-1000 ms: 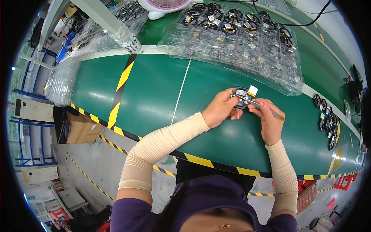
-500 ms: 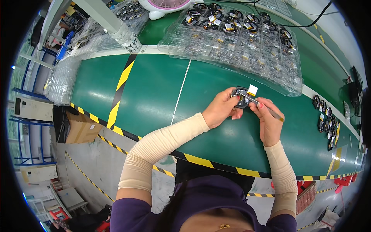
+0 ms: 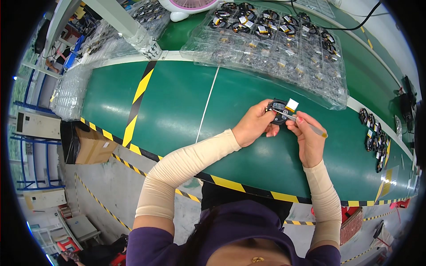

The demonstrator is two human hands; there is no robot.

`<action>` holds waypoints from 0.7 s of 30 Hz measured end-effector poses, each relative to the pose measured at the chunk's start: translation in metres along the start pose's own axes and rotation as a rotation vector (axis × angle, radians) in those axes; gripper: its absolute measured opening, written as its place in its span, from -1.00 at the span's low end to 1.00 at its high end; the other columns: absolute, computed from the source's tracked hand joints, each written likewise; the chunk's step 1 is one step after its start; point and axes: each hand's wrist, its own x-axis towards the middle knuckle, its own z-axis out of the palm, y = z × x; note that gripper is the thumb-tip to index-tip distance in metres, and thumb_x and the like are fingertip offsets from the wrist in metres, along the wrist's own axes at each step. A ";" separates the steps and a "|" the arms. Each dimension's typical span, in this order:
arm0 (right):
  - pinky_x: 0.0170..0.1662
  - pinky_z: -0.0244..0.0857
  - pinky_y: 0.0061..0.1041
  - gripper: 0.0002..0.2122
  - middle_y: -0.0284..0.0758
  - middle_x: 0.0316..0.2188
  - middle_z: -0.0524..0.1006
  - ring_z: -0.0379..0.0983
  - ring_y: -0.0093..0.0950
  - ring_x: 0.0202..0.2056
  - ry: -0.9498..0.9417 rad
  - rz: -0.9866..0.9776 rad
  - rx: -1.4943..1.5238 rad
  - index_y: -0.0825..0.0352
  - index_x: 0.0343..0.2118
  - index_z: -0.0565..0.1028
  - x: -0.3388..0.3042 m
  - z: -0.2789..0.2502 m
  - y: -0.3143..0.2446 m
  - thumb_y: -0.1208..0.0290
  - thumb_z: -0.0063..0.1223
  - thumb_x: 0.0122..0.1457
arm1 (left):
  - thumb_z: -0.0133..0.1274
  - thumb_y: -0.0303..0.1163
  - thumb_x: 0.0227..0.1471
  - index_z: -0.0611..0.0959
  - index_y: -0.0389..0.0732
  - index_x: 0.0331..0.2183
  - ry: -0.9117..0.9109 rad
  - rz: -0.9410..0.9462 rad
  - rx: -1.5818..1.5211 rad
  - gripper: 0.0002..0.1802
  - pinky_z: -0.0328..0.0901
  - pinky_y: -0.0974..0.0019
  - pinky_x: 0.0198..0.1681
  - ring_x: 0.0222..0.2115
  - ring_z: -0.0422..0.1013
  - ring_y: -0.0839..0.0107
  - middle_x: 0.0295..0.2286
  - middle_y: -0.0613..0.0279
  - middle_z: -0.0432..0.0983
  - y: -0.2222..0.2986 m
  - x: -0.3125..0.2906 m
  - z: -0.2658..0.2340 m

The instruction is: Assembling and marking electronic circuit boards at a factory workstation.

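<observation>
My left hand (image 3: 253,126) is closed on the edge of a small round black electronic device (image 3: 278,107), with its circuit side facing up. A flat white battery pouch (image 3: 292,104) with a yellow band sticks out from the device's far right edge. Pinched in the fingers of my right hand (image 3: 309,141) is a pair of metal tweezers (image 3: 317,131). Their tips reach over the inside of the device, near my left thumb; whether they grip any part is too small to tell. Both hands are just above the green bench (image 3: 177,102).
Stacked clear plastic trays (image 3: 266,53) at the far side hold several similar black devices. More devices (image 3: 375,139) lie in a row at the right. A white metal post (image 3: 133,35) stands far left, beside other trays (image 3: 73,93). Striped tape (image 3: 230,183) marks the near edge.
The device and its battery pouch have tilted slightly in my left hand. The tweezers have shifted a little, their tips slightly lower over the device. My arms stay nearly still.
</observation>
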 end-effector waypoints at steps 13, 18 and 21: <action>-0.26 0.42 -0.51 -0.78 -0.12 -0.36 0.50 0.50 -0.38 -0.36 -0.001 0.017 0.049 0.55 -0.20 0.42 0.000 -0.003 -0.001 0.55 -0.04 0.11 | -0.33 -0.51 0.12 0.31 -0.23 -0.11 -0.024 0.008 0.094 -0.73 0.16 0.54 -0.63 -0.62 0.31 0.57 -0.43 0.27 0.36 -0.003 0.000 -0.001; -0.26 0.42 -0.51 -0.78 -0.13 -0.36 0.50 0.50 -0.38 -0.36 0.003 0.027 0.062 0.54 -0.20 0.42 -0.001 -0.002 -0.001 0.55 -0.04 0.11 | -0.33 -0.53 0.10 0.31 -0.25 -0.11 -0.032 0.022 0.090 -0.72 0.16 0.54 -0.64 -0.62 0.31 0.57 -0.43 0.26 0.36 -0.003 0.000 -0.002; -0.26 0.42 -0.51 -0.79 -0.13 -0.36 0.50 0.50 -0.38 -0.37 0.008 0.016 0.056 0.54 -0.20 0.43 -0.001 -0.001 -0.001 0.55 -0.04 0.11 | -0.33 -0.53 0.10 0.31 -0.26 -0.12 -0.024 0.020 0.097 -0.73 0.17 0.54 -0.64 -0.62 0.32 0.57 -0.42 0.25 0.37 -0.004 0.000 -0.002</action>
